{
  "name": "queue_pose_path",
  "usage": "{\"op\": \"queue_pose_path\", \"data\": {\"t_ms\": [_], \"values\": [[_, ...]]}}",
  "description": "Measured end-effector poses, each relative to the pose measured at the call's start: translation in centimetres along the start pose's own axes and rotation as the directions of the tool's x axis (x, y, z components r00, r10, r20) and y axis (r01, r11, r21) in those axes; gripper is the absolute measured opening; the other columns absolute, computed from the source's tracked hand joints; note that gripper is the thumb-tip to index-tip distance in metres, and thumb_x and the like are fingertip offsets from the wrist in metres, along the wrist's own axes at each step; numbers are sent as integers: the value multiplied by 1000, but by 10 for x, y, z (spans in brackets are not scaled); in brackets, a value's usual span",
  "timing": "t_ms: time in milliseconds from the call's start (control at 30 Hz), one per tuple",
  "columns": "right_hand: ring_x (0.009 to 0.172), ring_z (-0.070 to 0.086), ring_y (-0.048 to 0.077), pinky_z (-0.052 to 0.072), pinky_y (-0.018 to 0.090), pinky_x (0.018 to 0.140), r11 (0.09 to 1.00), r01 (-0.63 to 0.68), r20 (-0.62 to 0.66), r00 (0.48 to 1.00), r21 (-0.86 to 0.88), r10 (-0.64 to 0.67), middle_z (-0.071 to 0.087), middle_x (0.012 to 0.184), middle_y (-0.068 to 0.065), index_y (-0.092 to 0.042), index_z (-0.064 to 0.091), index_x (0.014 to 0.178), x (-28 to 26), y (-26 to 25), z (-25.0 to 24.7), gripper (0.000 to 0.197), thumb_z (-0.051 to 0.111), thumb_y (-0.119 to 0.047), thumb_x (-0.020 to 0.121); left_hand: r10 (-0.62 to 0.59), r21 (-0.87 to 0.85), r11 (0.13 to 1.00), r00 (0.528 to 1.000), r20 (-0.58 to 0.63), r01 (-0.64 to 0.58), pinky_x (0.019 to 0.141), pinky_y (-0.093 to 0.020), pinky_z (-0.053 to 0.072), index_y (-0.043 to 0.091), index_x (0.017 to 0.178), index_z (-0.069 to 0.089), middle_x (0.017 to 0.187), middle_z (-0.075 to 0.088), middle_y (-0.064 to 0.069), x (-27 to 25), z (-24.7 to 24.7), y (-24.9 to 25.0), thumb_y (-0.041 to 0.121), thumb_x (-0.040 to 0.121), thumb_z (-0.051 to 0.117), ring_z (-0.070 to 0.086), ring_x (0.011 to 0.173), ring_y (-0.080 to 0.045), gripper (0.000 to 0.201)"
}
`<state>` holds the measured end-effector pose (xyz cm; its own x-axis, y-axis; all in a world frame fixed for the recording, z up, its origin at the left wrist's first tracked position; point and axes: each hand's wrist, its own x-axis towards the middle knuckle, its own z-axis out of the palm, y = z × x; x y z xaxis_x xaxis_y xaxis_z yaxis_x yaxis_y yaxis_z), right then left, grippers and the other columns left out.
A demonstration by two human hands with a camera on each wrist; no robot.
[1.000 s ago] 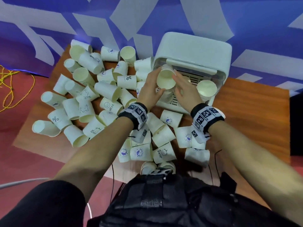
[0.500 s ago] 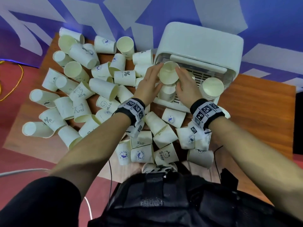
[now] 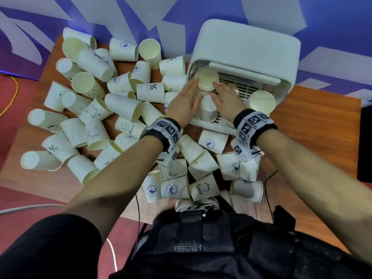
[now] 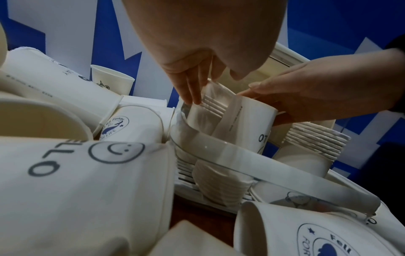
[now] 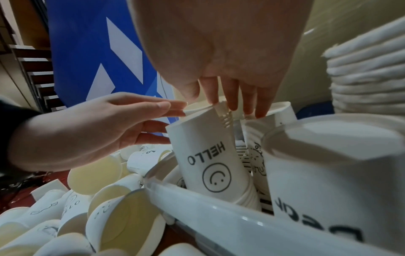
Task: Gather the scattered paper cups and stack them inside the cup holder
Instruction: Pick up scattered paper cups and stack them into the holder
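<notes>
A white cup holder (image 3: 247, 43) with a clear front wall (image 4: 241, 155) stands at the table's back right. A stack of paper cups (image 3: 207, 83) leans in its left side, with a "HELLO" smiley cup (image 5: 210, 155) outermost. My left hand (image 3: 184, 105) touches the stack's rims from the left with straight fingers (image 4: 192, 93). From the right, my right hand (image 3: 226, 97) lays straight fingertips (image 5: 236, 102) on the top rim. A second stack (image 3: 261, 101) stands in the holder's right side. Many loose cups (image 3: 90, 109) lie scattered to the left and in front.
Loose cups crowd the wooden table (image 3: 314, 127) from the back left to the near edge (image 3: 203, 188). Bare wood lies to the right of the holder. A blue and white wall (image 3: 141, 15) rises behind, and cables (image 3: 268, 190) hang at the near edge.
Both hands have moved the top of the stack farther back under the holder's lid. Their fingers now lie straighter along it.
</notes>
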<state>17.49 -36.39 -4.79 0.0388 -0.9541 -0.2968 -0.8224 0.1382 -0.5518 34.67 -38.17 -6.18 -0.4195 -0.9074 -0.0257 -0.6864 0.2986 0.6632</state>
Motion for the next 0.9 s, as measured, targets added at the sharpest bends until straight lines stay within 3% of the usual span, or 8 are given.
{"op": "queue_pose_path", "data": {"t_ms": [233, 433, 500, 633, 733, 800, 900], "values": [[135, 30, 32, 22, 39, 114, 998, -13, -44, 999, -53, 10, 35, 147, 15, -9, 37, 144, 4, 0, 6, 46, 34, -30, 102, 71, 42, 996, 996, 48, -73, 104, -30, 36, 9, 149, 27, 161, 9, -6, -2, 9, -9, 29, 102, 40, 34, 139, -23, 52], [141, 20, 28, 15, 37, 117, 994, -44, -15, 999, -101, 43, 36, 150, 6, -19, 36, 145, 5, 6, 8, 49, 31, -9, 97, 47, 23, 999, 997, 66, -49, 108, -36, 35, 9, 138, 47, 153, 33, -6, 4, 13, -15, 32, 101, 43, 39, 134, -27, 44], [142, 18, 27, 18, 38, 117, 993, -96, -25, 995, -74, 95, 35, 150, 12, -23, 36, 145, 6, 4, 4, 52, 31, -8, 96, 47, 33, 998, 996, 74, -49, 107, -35, 34, 10, 134, 51, 149, 39, -6, 6, 11, -14, 35, 101, 43, 41, 130, -28, 43], [137, 27, 32, 27, 41, 112, 985, -134, -6, 991, -113, 134, 41, 141, 22, -23, 36, 145, 11, 0, -1, 48, 31, -16, 98, 59, 91, 994, 996, 70, -66, 102, -34, 34, 9, 130, 55, 141, 46, -7, 16, 11, -15, 30, 102, 40, 44, 121, -31, 38], [136, 31, 33, 30, 43, 110, 991, -97, -15, 995, -91, 96, 48, 138, 18, -22, 39, 143, 13, 0, 7, 46, 32, -21, 97, 79, 146, 985, 995, 68, -88, 94, -35, 37, 6, 124, 58, 135, 51, -9, 21, 14, -16, 22, 101, 40, 48, 109, -35, 34], [135, 32, 31, 29, 42, 110, 998, -47, -54, 998, -45, 44, 53, 134, 15, -16, 41, 142, 8, 1, 11, 44, 37, -22, 99, 94, 136, 985, 994, 61, -102, 88, -37, 39, 4, 118, 61, 126, 56, -12, 23, 15, -18, 20, 99, 40, 50, 101, -37, 33], [139, 24, 25, 21, 40, 114, 1000, -4, -98, 995, 28, 7, 49, 138, 11, -17, 42, 141, -7, 0, 14, 51, 48, -40, 96, 123, 117, 985, 992, 37, -127, 76, -42, 44, 5, 107, 65, 108, 61, -13, 22, 14, -21, 33, 93, 31, 51, 91, -36, 46]]}}
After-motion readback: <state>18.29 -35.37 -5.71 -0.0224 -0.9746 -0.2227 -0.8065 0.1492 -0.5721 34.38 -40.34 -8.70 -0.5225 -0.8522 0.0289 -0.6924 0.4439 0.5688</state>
